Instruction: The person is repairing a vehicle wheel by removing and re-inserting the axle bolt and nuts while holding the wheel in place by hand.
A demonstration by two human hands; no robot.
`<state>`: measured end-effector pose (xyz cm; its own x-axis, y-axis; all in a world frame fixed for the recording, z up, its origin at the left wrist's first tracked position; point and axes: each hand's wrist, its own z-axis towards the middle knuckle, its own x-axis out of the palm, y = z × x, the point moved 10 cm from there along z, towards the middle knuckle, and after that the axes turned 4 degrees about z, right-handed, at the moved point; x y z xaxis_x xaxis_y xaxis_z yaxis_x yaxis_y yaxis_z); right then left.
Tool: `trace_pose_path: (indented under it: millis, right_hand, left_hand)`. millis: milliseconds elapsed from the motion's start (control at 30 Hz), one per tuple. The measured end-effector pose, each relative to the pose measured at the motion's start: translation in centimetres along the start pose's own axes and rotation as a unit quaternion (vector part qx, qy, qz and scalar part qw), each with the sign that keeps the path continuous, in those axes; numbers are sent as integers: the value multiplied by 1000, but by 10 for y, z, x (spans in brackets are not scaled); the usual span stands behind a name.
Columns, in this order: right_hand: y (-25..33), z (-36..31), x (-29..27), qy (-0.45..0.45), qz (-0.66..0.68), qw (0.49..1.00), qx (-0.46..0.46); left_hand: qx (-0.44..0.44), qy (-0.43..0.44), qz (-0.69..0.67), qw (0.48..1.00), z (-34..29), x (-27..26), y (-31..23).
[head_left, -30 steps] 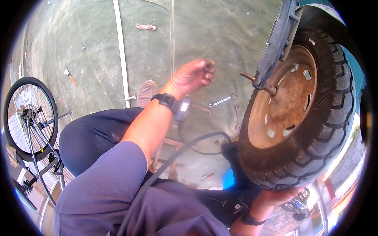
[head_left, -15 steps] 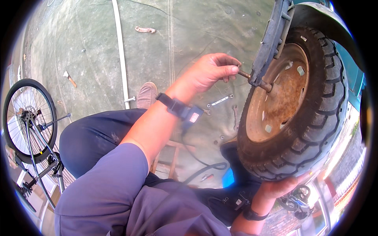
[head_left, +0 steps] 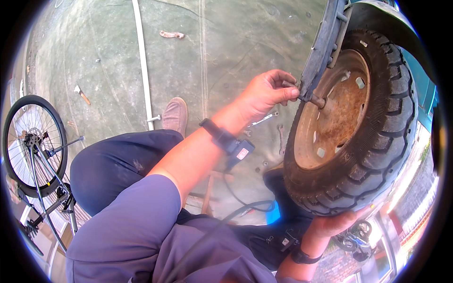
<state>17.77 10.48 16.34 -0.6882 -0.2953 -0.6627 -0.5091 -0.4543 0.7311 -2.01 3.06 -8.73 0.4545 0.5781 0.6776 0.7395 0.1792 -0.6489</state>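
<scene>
- Left hand [head_left: 268,94] has come over to the right since a second ago, when it was well apart from the axle [head_left: 319,101] with a nut in its fingers; it is now at the axle's outer end, close beside the fork [head_left: 325,47]
- Thumb and fingers of that hand are pinched together around the axle end; whether the nut is between them is hidden
- Right hand [head_left: 334,223] stays under the near side of the tyre [head_left: 377,151], palm against the rubber; its fingers are partly out of sight, so I cannot tell how far they are curled
- Rusty wheel [head_left: 347,118] stands on the right of the scene, the tyre around it and the axle sticking out of its hub toward the left, through the lower end of the fork
- Two wrenches lie on the floor left of the tyre, a shiny wrench [head_left: 264,119] partly behind the left forearm and a dull wrench [head_left: 281,141] nearer the tyre
- Blue object [head_left: 273,214] lies near, just beside a dark hose [head_left: 245,205]
- White pole [head_left: 143,66] runs toward the far side, with a bicycle wheel [head_left: 32,140] at the far left
</scene>
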Motion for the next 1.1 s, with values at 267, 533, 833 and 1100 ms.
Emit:
trace_pose_path:
  millis: [267,533,833,1100]
  right_hand:
    - [0,1,-7,4,-63,998,29]
    - [3,-1,-9,11,-102,995,17]
    - [-26,-15,-21,30,20,999,19]
    - [-9,-15,-15,54,-64,996,-15]
  left_hand:
    - [-20,30,25,999,-4,-3,1]
    - [-83,-210,329,917,-20,-166,25]
    - [-110,-231,693,674,-43,-195,44]
    - [-117,-214,734,634,-31,-201,52]
